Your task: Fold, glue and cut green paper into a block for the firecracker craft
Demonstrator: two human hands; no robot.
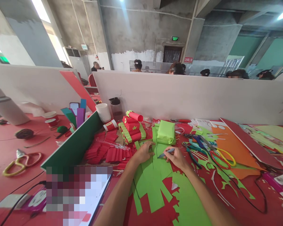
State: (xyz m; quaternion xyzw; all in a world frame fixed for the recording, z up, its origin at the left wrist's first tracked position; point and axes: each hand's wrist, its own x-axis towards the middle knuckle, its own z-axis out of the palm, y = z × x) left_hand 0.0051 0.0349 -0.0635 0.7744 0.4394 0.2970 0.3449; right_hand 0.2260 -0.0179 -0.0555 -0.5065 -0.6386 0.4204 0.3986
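My left hand (144, 151) lies with fingers spread flat on a sheet of light green paper (155, 179), pressing it onto the red table. My right hand (176, 157) is closed on a grey pen (167, 153), its tip touching the green paper just right of the left hand. Just beyond the hands sit a folded stack of green paper (166, 131) and a pile of red paper rolls with green bands and stars (132, 127). Several folded red paper pieces (108, 150) lie to the left of the hands.
Scissors with red and yellow handles (223, 157) and teal-handled scissors (191, 150) lie right of my hands among green scraps. An orange sheet (238, 150), a white cup (103, 112), a dark jar (116, 108), a green board (73, 146) and a white partition (191, 94) surround the spot. A second pair of scissors (21, 161) lies far left.
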